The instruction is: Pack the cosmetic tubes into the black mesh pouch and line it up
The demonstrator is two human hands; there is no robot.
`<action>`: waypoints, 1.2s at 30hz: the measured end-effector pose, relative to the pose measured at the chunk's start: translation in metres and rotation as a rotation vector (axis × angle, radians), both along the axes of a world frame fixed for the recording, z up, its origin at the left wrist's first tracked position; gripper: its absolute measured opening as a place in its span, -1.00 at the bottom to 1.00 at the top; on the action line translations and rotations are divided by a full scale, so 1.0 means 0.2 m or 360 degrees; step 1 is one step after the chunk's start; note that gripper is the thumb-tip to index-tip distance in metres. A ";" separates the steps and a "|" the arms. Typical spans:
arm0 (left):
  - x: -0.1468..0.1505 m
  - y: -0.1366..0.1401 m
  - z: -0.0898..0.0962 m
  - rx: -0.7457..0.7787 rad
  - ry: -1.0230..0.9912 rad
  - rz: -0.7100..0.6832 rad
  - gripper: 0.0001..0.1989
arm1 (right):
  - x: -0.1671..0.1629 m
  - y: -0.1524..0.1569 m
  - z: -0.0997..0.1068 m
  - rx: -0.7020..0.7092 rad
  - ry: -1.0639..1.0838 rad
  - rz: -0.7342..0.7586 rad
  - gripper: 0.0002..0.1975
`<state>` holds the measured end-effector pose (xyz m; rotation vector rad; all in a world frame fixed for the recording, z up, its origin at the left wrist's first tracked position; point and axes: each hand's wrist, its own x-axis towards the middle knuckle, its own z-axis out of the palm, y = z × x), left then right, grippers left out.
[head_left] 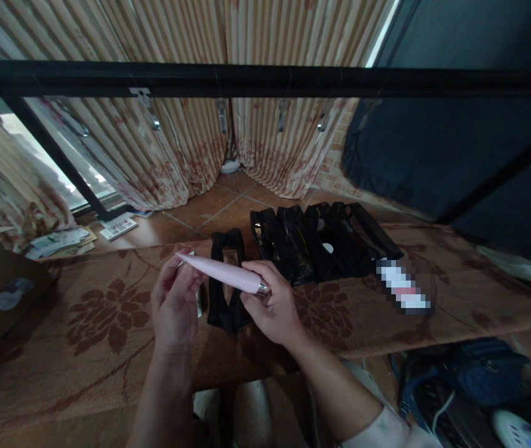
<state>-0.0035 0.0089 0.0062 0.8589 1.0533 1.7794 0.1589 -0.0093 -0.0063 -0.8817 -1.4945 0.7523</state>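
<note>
A pale pink squeeze tube [228, 274], seen nearly edge-on, is held tilted above the cloth-covered table. My right hand [277, 305] is closed around its wide end, by the silver band and cap. At the thin, tapered end, the curled fingers of my left hand [175, 302] pinch close to the tip. Something small and whitish shows by those fingers, too little of it to name. Just behind the hands stands a black open-framed organizer compartment [218, 311]. Farther right sits a row of black mesh compartments [293, 246] with several items partly hidden inside.
A brown patterned cloth [111, 367] covers the table. At the left is a cardboard box [4, 298], with papers [60, 242] beyond it. A blurred white item [403, 286] lies right. A black bar with hooks [256, 81] crosses ahead; a dark blue bag [484, 373] is lower right.
</note>
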 end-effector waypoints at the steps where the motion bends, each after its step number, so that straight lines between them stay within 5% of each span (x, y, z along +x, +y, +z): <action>1: 0.00 0.00 -0.01 -0.0025 0.0010 0.0037 -0.73 | 0.00 0.00 0.00 -0.0026 0.0034 -0.0015 -0.57; 14: -0.03 0.03 -0.08 -0.0234 0.0045 0.0236 -0.80 | 0.00 0.01 -0.03 -0.0361 0.0453 -0.0034 -0.55; 20: -0.04 0.02 -0.07 -0.0181 0.0158 0.0202 -0.83 | 0.01 0.01 -0.03 -0.0359 0.0450 -0.0109 -0.56; 36: -0.04 -0.01 -0.03 -0.0199 -0.0134 0.0123 -0.94 | 0.01 0.02 -0.05 -0.0418 0.0458 -0.0230 -0.59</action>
